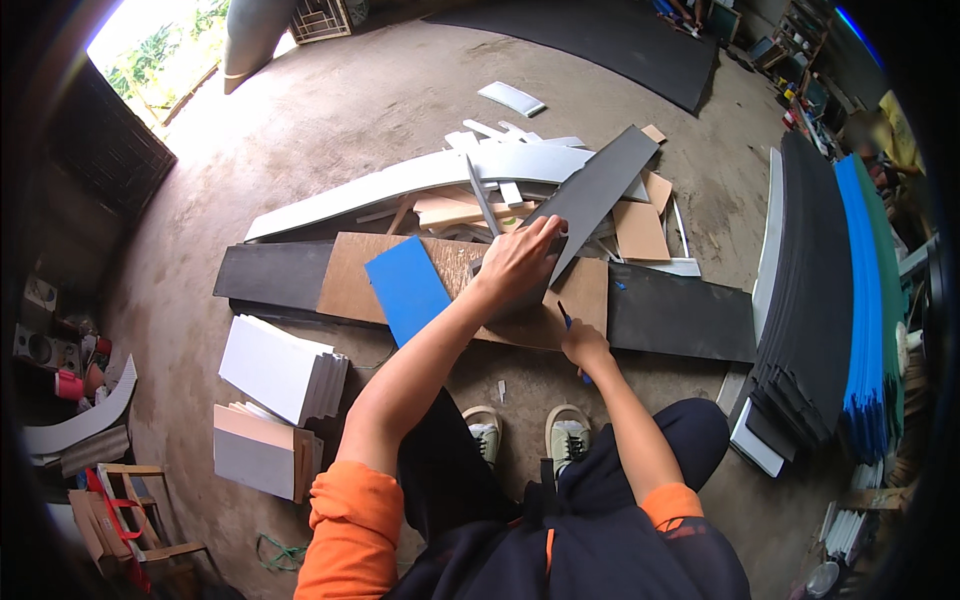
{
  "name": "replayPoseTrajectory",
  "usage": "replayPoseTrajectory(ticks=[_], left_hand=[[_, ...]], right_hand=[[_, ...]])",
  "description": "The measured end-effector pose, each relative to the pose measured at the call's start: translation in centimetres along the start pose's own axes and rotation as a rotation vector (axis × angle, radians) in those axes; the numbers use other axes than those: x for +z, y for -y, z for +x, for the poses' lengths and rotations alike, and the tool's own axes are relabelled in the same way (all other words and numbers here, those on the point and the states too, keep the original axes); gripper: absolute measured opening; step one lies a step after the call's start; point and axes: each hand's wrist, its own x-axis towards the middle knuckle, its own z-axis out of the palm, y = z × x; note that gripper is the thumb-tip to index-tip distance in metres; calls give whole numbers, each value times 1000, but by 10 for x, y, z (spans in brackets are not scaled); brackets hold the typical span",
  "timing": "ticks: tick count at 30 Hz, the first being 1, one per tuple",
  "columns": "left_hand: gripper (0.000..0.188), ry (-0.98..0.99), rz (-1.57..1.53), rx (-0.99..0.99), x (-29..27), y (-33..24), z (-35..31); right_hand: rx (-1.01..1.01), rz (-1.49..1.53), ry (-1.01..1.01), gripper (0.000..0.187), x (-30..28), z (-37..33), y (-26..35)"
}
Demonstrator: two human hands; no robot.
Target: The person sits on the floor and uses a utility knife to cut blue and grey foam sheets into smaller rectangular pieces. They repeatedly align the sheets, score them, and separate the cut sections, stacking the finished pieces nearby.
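My left hand (pixel 522 258) is closed at the near end of a long dark grey foam board strip (pixel 607 190), which slants up to the right. Under that hand a dark block-like piece shows in part, and the fingertips are partly hidden. My right hand (pixel 587 347) grips a slim blue-handled utility knife (pixel 567 318), its dark tip pointing away from me. Both hands are over a brown wooden board (pixel 345 275), which lies across a long dark sheet (pixel 680 315). Left of my left forearm, a blue rectangular piece (pixel 408 285) rests on the board.
White and tan offcuts (pixel 640 230) are heaped beyond the board, with a long white strip (pixel 420 180) among them. Stacked white panels (pixel 275 365) stand on the left. Tall black sheets (pixel 805 290) and blue sheets (pixel 862 300) line the right. A black mat (pixel 600 45) lies far back.
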Motion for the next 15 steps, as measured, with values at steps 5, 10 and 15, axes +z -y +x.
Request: replayPoseTrajectory(ticks=[5, 10, 15], left_hand=[[29, 20, 61, 16, 4, 14, 6], [31, -29, 105, 18, 8, 15, 8], [25, -11, 162, 141, 2, 8, 11]], right_hand=[[-185, -27, -318, 27, -14, -3, -10], [-201, 54, -438, 25, -28, -22, 8], [-280, 100, -588, 22, -13, -32, 5]])
